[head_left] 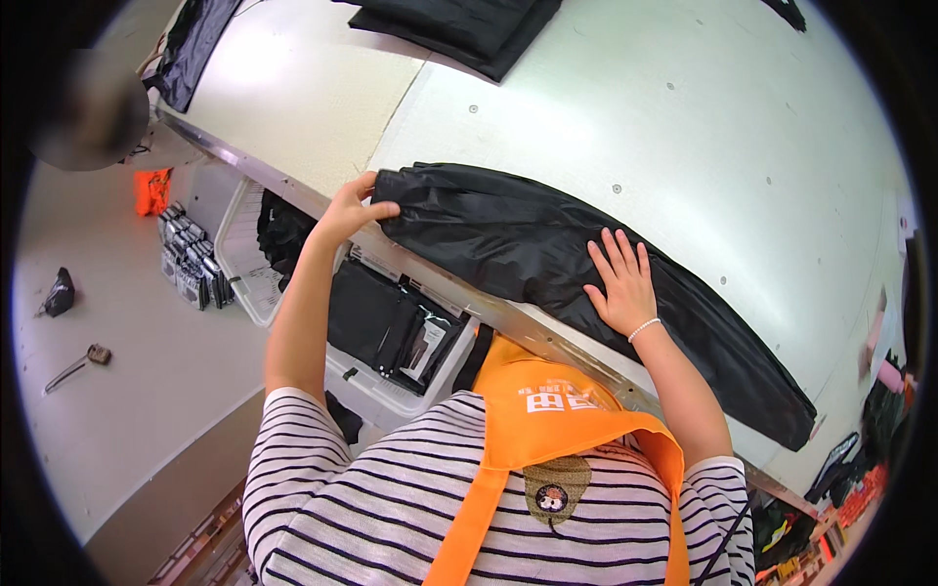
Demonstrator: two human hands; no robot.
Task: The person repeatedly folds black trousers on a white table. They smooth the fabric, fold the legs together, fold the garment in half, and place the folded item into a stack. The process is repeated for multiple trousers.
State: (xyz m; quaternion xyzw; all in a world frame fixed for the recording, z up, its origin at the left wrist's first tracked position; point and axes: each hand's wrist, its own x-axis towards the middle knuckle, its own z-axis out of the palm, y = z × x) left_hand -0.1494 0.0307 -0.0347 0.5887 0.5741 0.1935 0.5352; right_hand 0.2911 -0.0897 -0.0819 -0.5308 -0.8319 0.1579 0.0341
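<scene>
A long strip of folded black shiny fabric (508, 234) lies along the front edge of the pale worktable (703, 146), slanting from the upper left to the lower right. Its left end is pinched by my left hand (357, 207), with the thumb on top and the fingers partly hidden at the edge. My right hand (623, 285) rests flat on the fabric's middle, fingers stretched out and a beaded bracelet at the wrist. What kind of article the fabric is, I cannot tell.
Another folded black piece (459, 29) lies at the table's far side, and dark fabric (195, 49) at the far left. Below the edge stand a white bin (391, 405) of black packets and a second white bin (239, 264). Stacked packets (191, 259) sit on the floor.
</scene>
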